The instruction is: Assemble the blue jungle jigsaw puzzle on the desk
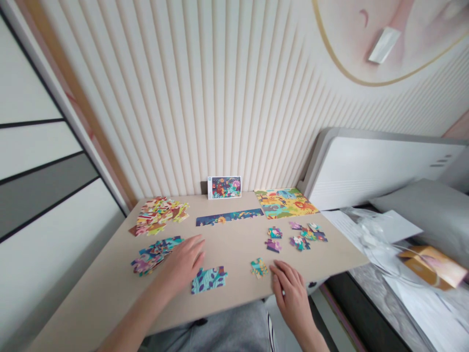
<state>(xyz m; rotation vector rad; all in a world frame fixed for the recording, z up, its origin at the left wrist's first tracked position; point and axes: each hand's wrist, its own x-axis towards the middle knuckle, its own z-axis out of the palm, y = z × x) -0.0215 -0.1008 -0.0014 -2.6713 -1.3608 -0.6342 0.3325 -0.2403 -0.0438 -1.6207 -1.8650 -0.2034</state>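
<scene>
My left hand [183, 264] lies flat and open on the beige table [110, 288], between a heap of blue and purple puzzle pieces [154, 254] and a joined teal leaf-patterned section [208, 279]. My right hand [291, 291] rests open at the table's front edge, its fingertips just right of a small joined piece [259, 268]. Neither hand holds anything. A long assembled dark blue strip [229, 216] lies in the middle. Loose pieces [300, 234] are scattered to the right.
A reference picture card [224, 187] leans against the ribbed wall. A pile of orange and yellow pieces [159, 215] sits back left, a finished yellow animal puzzle [285, 202] back right. A white headboard [377, 161], papers [370, 227] and an orange box [432, 264] are on the right.
</scene>
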